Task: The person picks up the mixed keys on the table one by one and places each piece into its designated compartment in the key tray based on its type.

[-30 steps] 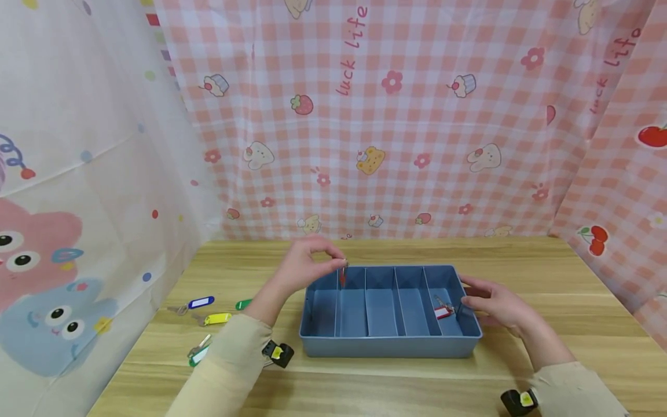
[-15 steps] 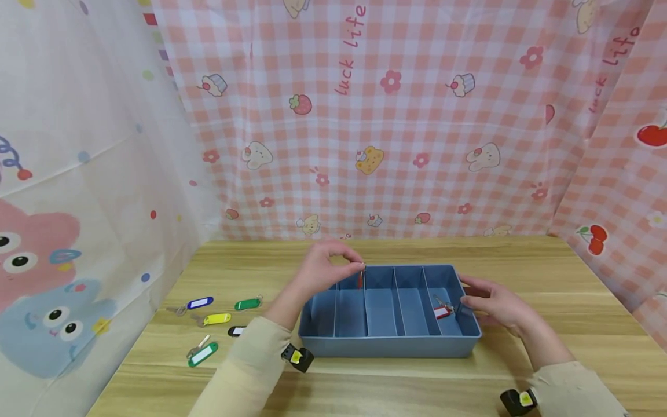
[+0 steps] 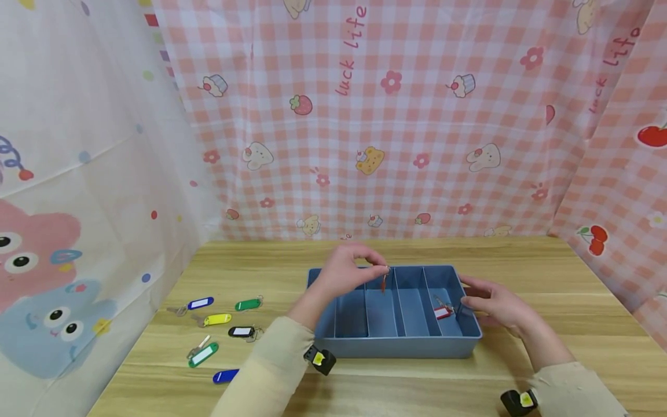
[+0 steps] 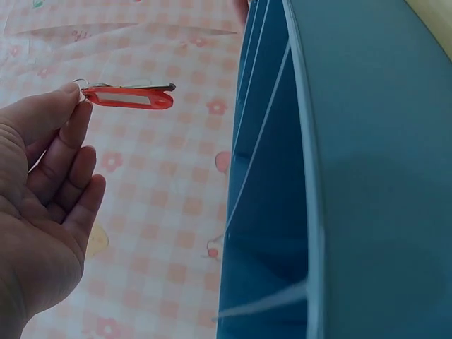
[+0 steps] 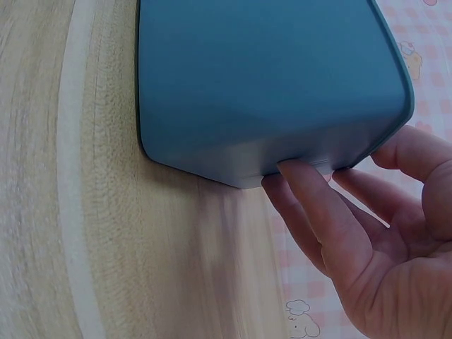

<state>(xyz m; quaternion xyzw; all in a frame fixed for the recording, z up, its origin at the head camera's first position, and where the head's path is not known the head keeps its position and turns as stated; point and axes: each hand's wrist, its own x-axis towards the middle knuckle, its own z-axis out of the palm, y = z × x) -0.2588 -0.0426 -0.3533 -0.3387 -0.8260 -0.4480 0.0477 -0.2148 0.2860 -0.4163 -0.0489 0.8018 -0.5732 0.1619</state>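
My left hand [image 3: 346, 272] pinches the ring of a key with a red tag [image 4: 131, 98] between thumb and fingertip. The key and tag hang over the middle of a blue-grey divided tray [image 3: 391, 347], and stick out from the fingertips in the left wrist view. At the tray's right end, my right hand [image 3: 495, 304] grips the end wall, thumb at the rim and fingers against the outside [image 5: 311, 191]. Another key with a red tag [image 3: 443, 313] lies in the rightmost compartment.
On the table left of the tray lie several tagged keys: blue [image 3: 200, 303], yellow [image 3: 217, 319], green [image 3: 248, 304], black [image 3: 241, 332], another green [image 3: 203, 354] and another blue [image 3: 225, 376], partly behind the left sleeve [image 3: 271, 370]. A checked cloth [image 3: 396, 191] hangs behind.
My left hand has moved right over the tray with the red-tagged key, from the left compartments to the middle. The black and lower blue tags have come into sight. The right hand stays put.
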